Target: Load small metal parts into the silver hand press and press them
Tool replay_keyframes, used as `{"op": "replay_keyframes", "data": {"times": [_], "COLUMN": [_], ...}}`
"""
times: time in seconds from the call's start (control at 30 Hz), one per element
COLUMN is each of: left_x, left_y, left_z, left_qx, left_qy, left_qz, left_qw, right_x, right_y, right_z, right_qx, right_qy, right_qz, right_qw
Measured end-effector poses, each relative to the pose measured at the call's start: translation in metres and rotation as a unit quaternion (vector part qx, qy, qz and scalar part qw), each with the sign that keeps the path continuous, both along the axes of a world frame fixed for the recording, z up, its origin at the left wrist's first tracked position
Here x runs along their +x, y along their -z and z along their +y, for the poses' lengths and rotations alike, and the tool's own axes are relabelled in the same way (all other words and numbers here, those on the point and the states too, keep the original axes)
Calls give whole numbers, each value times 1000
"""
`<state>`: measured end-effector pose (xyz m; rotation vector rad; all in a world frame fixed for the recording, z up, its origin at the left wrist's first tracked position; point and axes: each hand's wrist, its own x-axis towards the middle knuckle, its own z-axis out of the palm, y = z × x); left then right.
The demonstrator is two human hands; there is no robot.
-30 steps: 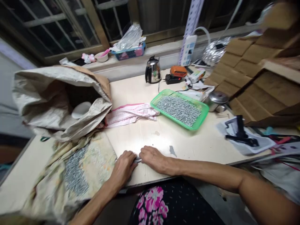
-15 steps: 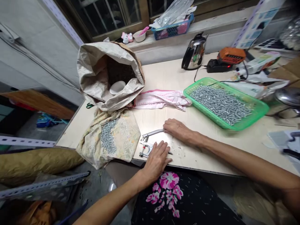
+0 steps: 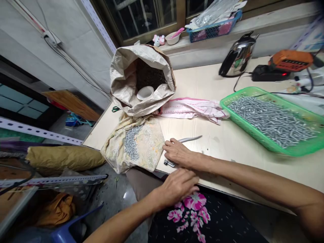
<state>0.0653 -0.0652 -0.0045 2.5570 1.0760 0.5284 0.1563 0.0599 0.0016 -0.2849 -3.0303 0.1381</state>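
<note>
Silver snap pliers [image 3: 190,138] lie on the table near its front edge, one handle pointing right. My right hand [image 3: 178,153] is over their head end with fingers curled around it, hiding most of the jaws. Just below, at the table edge, my left hand [image 3: 180,185] is held loosely with its fingers extended, apart from the pliers as far as I can see. To the left, a patterned cloth [image 3: 154,141] bears a heap of small silver metal pins [image 3: 132,143].
A green basket [image 3: 278,148] full of silver metal pieces [image 3: 270,118] stands on the right. Behind the cloth sits an open sack [image 3: 124,94] holding a white bowl [image 3: 145,92]. A pink-white towel [image 3: 192,108], a kettle [image 3: 238,55] and an orange battery [image 3: 291,60] are farther back.
My right hand has moved left from the handle's end onto the head of the pliers. My left hand has come off the pliers toward the table edge. The camera view has shifted left.
</note>
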Motion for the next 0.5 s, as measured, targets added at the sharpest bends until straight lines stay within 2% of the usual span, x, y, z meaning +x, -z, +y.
{"op": "replay_keyframes", "data": {"times": [0.07,0.13,0.2,0.27,0.37,0.43,0.5], "left_x": [-22,-53,-89,-124,-161,-173,-179], "left_y": [-8,-16,-22,-25,-24,-21,-17], "left_z": [-12,-16,-10,5,36,55,71], "left_qx": [57,95,107,101,72,50,26], "left_qy": [-37,-156,-306,-406,-457,-471,-486], "left_qz": [-6,17,74,134,206,250,292], "left_qw": [998,983,943,898,862,844,823], "right_x": [-7,-10,-12,-13,4,37,85], "right_y": [11,21,25,22,-3,-28,-53], "right_z": [0,0,-1,0,7,19,36], "right_qx": [8,9,12,10,8,36,95], "right_qy": [-8,-17,-34,-33,48,136,231], "right_qz": [8,28,48,70,128,178,210], "right_qw": [1000,999,998,997,991,974,945]}}
